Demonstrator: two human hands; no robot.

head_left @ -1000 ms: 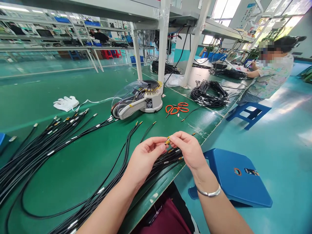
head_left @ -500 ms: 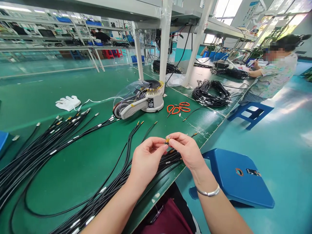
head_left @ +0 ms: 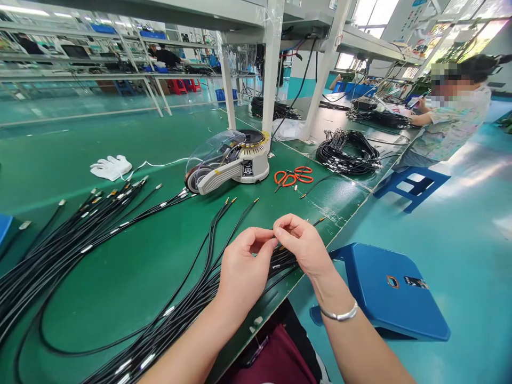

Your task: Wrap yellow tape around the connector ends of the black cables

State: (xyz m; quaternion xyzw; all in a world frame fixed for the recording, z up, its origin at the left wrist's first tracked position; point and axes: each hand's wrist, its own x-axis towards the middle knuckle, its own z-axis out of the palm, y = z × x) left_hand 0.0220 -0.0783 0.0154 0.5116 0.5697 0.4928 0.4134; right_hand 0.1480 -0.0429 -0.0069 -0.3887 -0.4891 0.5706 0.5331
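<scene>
Black cables [head_left: 198,290]; left fingers [head_left: 260,233] against right fingers [head_left: 285,238]

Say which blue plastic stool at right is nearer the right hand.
The blue plastic stool lower in view, its broad top in plain sight; the other stool is farther off, beneath the seated co-worker.

A wide bare part of the green table [head_left: 120,282] lies between the left cables [head_left: 76,232] and the right cables [head_left: 180,304], so a hand can pass there. The right cables run below the left hand [head_left: 245,266] and hinder a low movement. Ahead, the tape machine [head_left: 236,173] blocks the way, with a white post [head_left: 272,80] just behind. The scissors [head_left: 295,172] lie flat and can be passed above, but the cable coil [head_left: 344,165] rises near the table edge.
</scene>
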